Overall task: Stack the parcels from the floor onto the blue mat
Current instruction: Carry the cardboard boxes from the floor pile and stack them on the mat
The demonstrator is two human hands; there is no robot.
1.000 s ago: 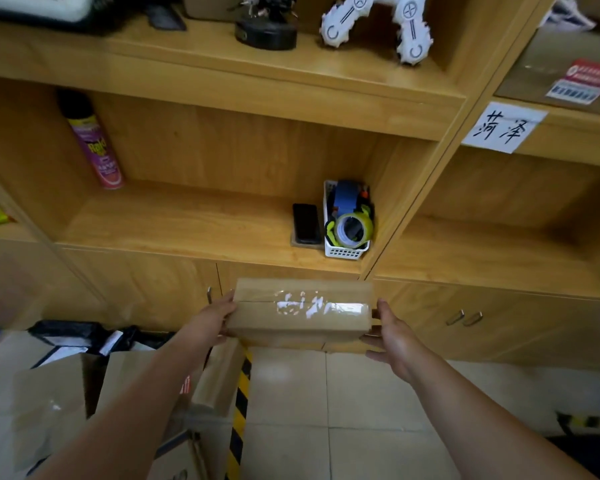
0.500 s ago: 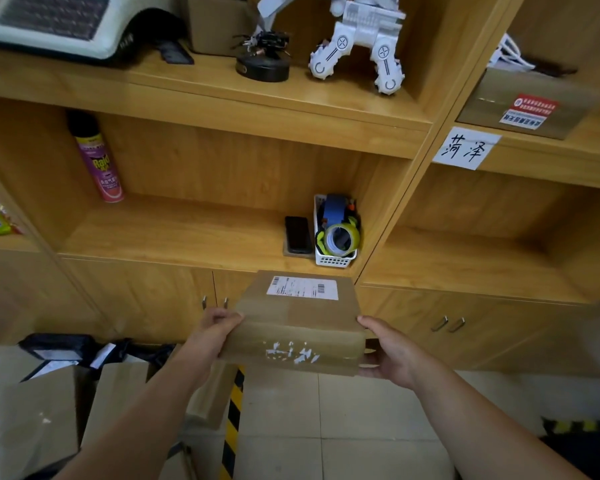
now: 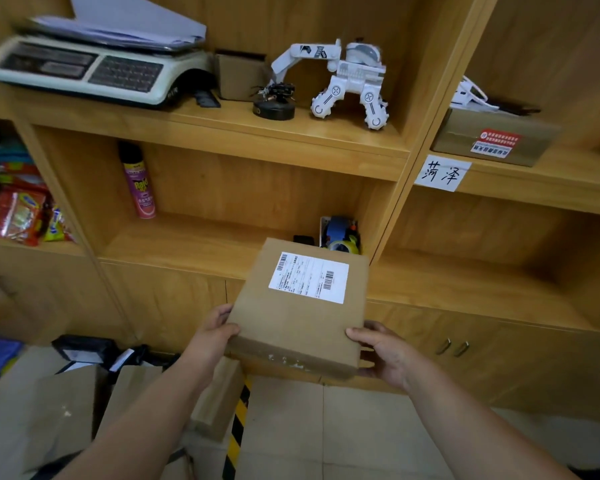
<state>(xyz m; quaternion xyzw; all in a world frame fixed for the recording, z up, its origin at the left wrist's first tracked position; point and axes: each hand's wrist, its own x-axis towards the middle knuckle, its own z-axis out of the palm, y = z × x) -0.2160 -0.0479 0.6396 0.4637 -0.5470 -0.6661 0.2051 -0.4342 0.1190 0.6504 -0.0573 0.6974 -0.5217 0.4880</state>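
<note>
Cardboard parcel — one — gripped by fingers of left hand and right hand.

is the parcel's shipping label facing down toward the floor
No, the white label sits on the upturned face of the parcel, which the left hand and right hand grip at its near corners.

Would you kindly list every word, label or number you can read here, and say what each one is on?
"Raid": on the purple spray can on the middle shelf.
"荡泽", handwritten: on the white paper sign stuck to the shelf edge.
Shipping label on the parcel held in both hands: barcodes and print, too small to read.
Red and white sticker on the cardboard box on the right shelf: too blurred to read.
Snack packets at left: too blurred to read.
</note>
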